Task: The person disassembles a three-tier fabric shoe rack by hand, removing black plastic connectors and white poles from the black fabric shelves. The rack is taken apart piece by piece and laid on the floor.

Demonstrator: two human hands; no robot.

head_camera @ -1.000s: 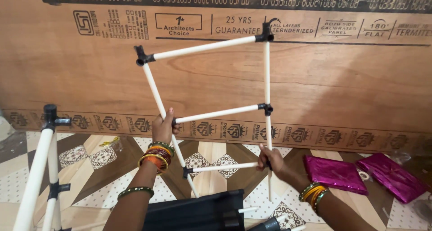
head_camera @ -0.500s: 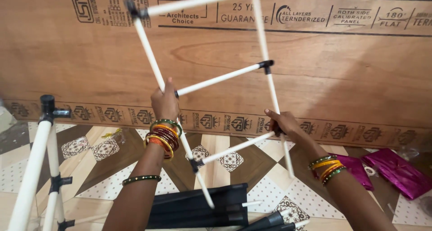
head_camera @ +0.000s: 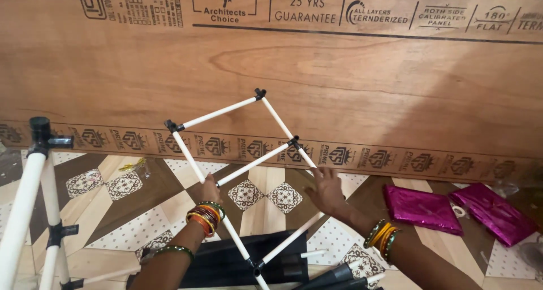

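Gripping white pipe frame: left hand clenched on left rail, right hand fingers around right rail.

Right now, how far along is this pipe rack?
Done: one ladder frame of white pipes and black joints holds together, three rungs fitted. In hand: the left hand and right hand grip its side rails. Left: a second frame stands apart; black fabric and loose pipes lie unfitted.

Pipe frame before plywood board, packets right, second frame left
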